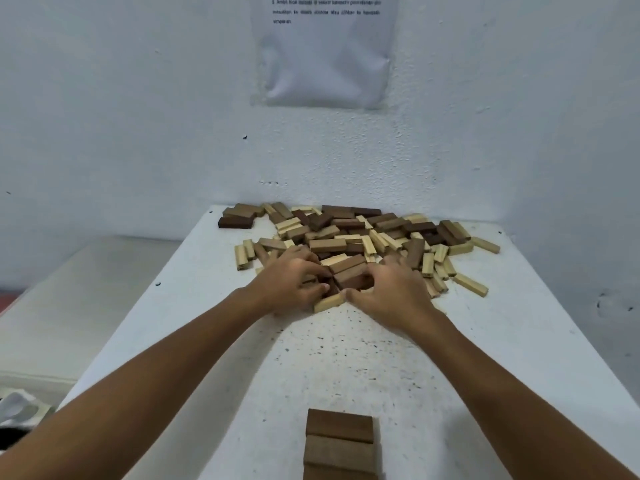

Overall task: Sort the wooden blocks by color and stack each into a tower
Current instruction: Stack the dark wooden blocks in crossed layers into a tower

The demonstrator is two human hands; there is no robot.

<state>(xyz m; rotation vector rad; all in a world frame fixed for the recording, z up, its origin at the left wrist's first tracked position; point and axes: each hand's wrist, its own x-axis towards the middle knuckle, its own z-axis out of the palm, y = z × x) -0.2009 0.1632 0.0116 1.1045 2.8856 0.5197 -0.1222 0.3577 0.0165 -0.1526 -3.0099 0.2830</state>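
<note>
Head view: wall sheet text blurred; hands gripping brown blocks.

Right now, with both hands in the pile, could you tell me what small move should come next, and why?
Probably lift the brown blocks gathered between the left hand and right hand and carry them to the brown tower at the near edge: the fingers already curl round them, and that stack matches their color.

Both bare forearms extended forward toward counter's far edge. Left hand and right hand palm-down, close together, fingers curled, thumbs angled inward. What each grips: unclear.
</note>
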